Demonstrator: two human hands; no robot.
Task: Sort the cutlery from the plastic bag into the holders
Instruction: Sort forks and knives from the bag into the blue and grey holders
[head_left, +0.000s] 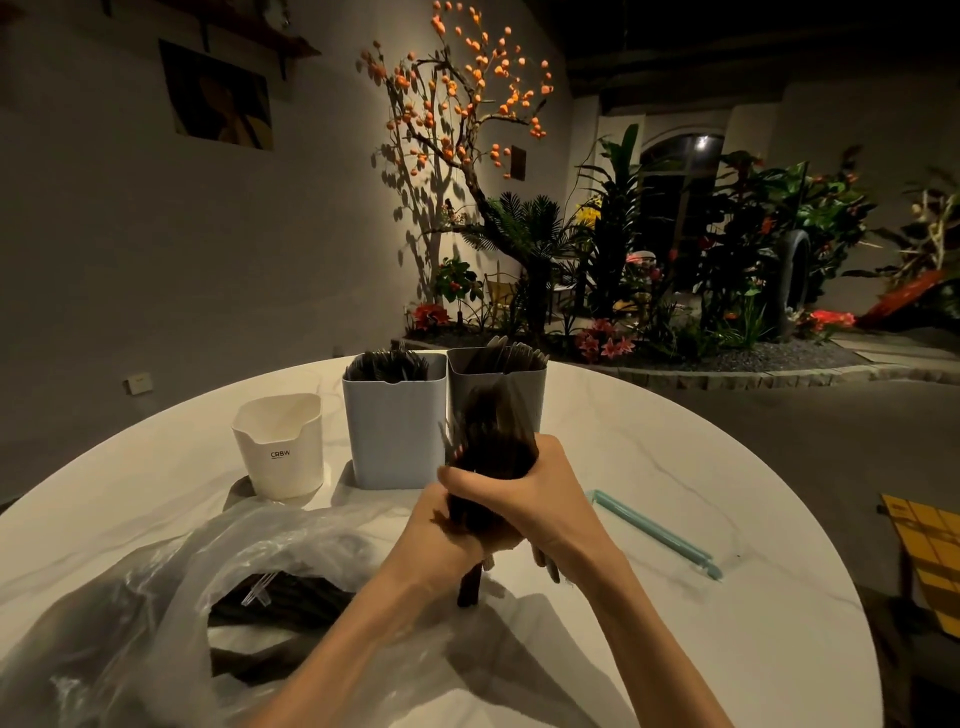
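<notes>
Both your hands, left (441, 525) and right (524, 493), grip one upright bundle of dark cutlery (493, 441) just in front of the grey holder (519, 387); the plastic bag (208, 587) lies open left of it on the counter (701, 467).

Holders: 3 on the table (675, 441) – 1 white holder (280, 457), 1 pale blue holder (395, 431), 1 grey holder (519, 384); blue & grey both packed w/ dark cutlery, too many and too dim to count. White one's contents can't be seen

Hands: 2 – left hand (441, 535) & right hand (524, 493), both wrapped round 1 bundle of dark cutlery (493, 431); pieces blurred, no count possible

Plastic bag (171, 597): 1, clear, w/ more dark cutlery inside, number unclear

Teal stick (654, 532): 1, on the table at right

Table: 1, round, white
</notes>
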